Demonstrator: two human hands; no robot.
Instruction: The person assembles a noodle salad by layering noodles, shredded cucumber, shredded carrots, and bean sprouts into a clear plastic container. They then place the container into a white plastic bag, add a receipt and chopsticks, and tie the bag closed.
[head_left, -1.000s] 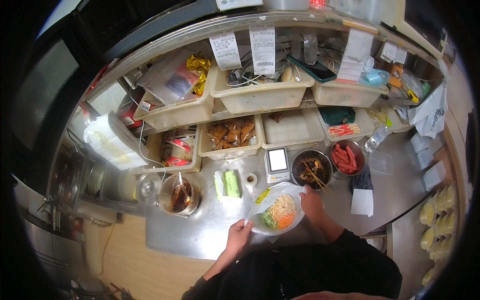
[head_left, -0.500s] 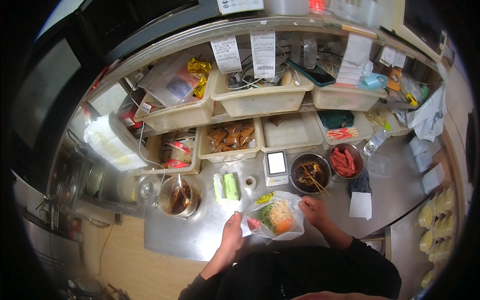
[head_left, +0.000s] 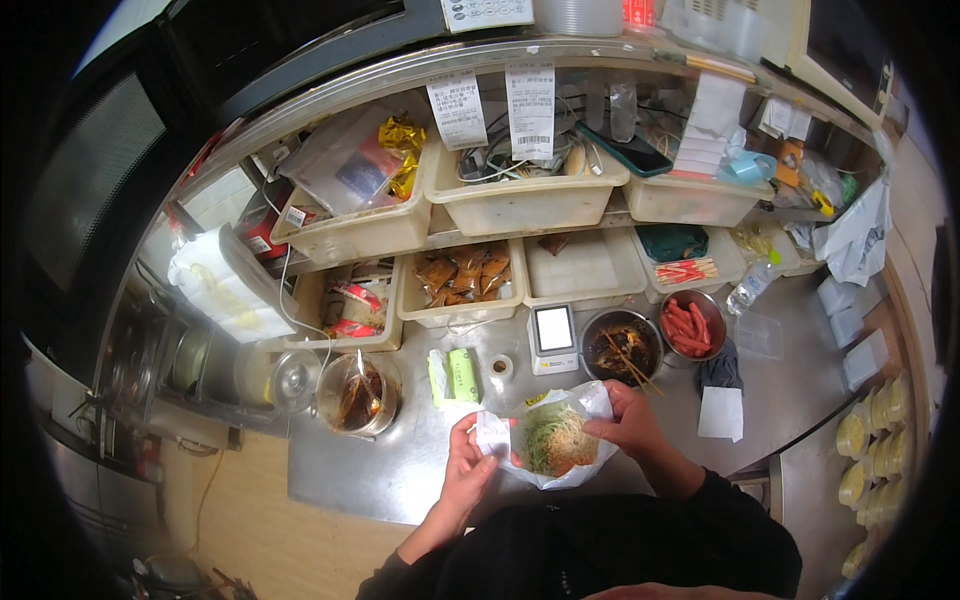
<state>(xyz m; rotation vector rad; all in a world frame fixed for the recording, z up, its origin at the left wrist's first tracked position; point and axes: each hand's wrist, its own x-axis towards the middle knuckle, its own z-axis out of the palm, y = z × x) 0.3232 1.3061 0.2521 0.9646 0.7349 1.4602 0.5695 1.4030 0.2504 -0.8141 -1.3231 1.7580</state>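
Note:
Near the table's front edge I hold a translucent plastic bag [head_left: 552,478] with food in it. Through the bag show shredded green vegetable [head_left: 540,432], pale crumbly bits and some orange shreds low down. My right hand [head_left: 632,424] is closed on the bag's right edge, thumb toward the food. At the bag's left side my left hand [head_left: 466,468] pinches a white paper slip [head_left: 493,434], its fingers partly behind the slip. Whether the left fingers also grip the bag, I cannot tell.
Behind the bag stand a small white scale-like device [head_left: 554,340], a dark bowl [head_left: 622,348] with chopsticks and a metal pot [head_left: 692,323] of red sausages. A sauce tub [head_left: 357,395], green packet [head_left: 455,376] and tape roll [head_left: 501,367] are left. Bins [head_left: 460,312] line the back.
The bag has turned and tilted in my hands, and more green now shows. My right hand has moved up and inward over its edge. The paper slip has risen and faces up.

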